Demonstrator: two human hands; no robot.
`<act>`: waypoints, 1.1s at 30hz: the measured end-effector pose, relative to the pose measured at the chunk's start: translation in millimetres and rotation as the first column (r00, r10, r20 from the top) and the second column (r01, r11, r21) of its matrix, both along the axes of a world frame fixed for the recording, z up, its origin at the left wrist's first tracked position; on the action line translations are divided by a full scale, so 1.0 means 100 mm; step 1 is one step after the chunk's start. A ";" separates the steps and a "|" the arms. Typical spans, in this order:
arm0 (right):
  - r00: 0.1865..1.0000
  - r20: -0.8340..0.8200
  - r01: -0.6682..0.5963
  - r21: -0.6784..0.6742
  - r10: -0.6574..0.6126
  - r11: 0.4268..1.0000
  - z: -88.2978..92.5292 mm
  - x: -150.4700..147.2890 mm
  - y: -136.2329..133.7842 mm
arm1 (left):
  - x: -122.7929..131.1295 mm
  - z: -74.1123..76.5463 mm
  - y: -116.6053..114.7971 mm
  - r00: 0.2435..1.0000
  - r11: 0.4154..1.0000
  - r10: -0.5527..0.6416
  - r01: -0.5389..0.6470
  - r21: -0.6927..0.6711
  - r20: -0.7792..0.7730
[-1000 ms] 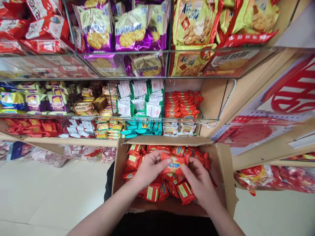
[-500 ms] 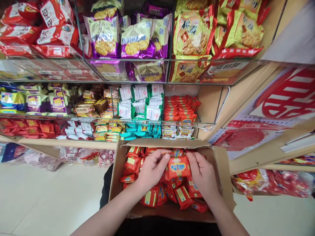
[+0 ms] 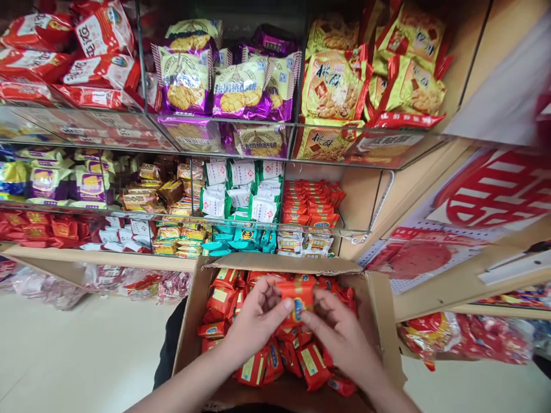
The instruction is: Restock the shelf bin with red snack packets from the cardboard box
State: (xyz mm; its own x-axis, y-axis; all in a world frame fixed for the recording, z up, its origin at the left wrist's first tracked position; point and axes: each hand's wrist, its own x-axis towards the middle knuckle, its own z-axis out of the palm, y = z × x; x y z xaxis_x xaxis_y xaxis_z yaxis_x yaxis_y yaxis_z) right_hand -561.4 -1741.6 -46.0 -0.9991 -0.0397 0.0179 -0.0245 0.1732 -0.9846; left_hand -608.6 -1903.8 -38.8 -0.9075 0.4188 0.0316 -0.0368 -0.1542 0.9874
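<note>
Between my two hands is a small red snack packet [image 3: 297, 304] with a blue and yellow label, a little blurred. My left hand [image 3: 258, 318] pinches its left side, thumb across the front. The thumb of my right hand [image 3: 338, 330] presses the packet's lower right, and the fingers curl behind it. Both hands are over an open cardboard box [image 3: 284, 263], which holds many loose red packets [image 3: 313, 366] of the same kind. My hands and forearms hide part of the box's contents.
Beyond the box, a shelf compartment holds stacked red packets [image 3: 310, 201], with teal packets [image 3: 241, 236] beside it. Glass dividers [image 3: 241, 221] front the shelves. Above sit yellow biscuit bags [image 3: 331, 86] and purple ones [image 3: 241, 92]. A wooden side panel [image 3: 430, 287] rises at right.
The packet has been turned in my hands, its label now partly covered. My right thumb has come across its front. The view has tilted slightly, so the shelves sit lower.
</note>
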 end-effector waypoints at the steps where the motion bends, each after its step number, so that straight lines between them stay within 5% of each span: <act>1: 0.996 -0.074 0.062 0.103 -0.055 0.993 0.14 -0.09 0.12 | -0.10 0.08 0.00 0.991 0.998 0.026 -0.035 -0.061 -0.134; 3: 0.934 -0.313 0.274 0.320 -0.172 0.907 0.47 -0.34 0.41 | -0.38 0.27 0.02 0.870 0.961 0.034 -0.164 -0.222 -0.493; 5: 0.828 -0.524 0.480 0.482 -0.198 0.733 0.78 -0.67 0.70 | -0.71 0.48 0.10 0.595 0.869 -0.105 -0.335 -0.364 -0.797; 7: 0.818 -0.563 0.511 0.614 -0.120 0.602 0.99 -1.01 0.91 | -1.02 0.64 0.25 0.408 0.730 -0.330 -0.462 -0.504 -0.851; 8: 0.841 -0.536 0.480 0.682 -0.069 0.552 1.04 -1.17 0.97 | -1.15 0.69 0.34 0.369 0.637 -0.439 -0.516 -0.573 -0.819; 11: 0.923 -0.379 0.308 0.831 0.068 0.464 1.02 -1.49 1.04 | -1.41 0.76 0.60 0.345 0.527 -0.572 -0.541 -0.655 -0.744; 15: 0.958 -0.256 0.176 0.882 0.130 0.437 0.85 -1.61 1.00 | -1.54 0.76 0.77 0.368 0.442 -0.651 -0.528 -0.725 -0.664; 21: 0.966 -0.252 0.249 0.861 -0.053 0.443 0.72 -1.63 1.01 | -1.57 0.81 0.80 0.400 0.349 -0.706 -0.522 -0.779 -0.584; 33: 0.976 -0.176 0.216 0.821 -0.126 0.529 0.65 -1.68 1.00 | -1.56 0.89 0.88 0.439 0.171 -0.792 -0.508 -0.844 -0.424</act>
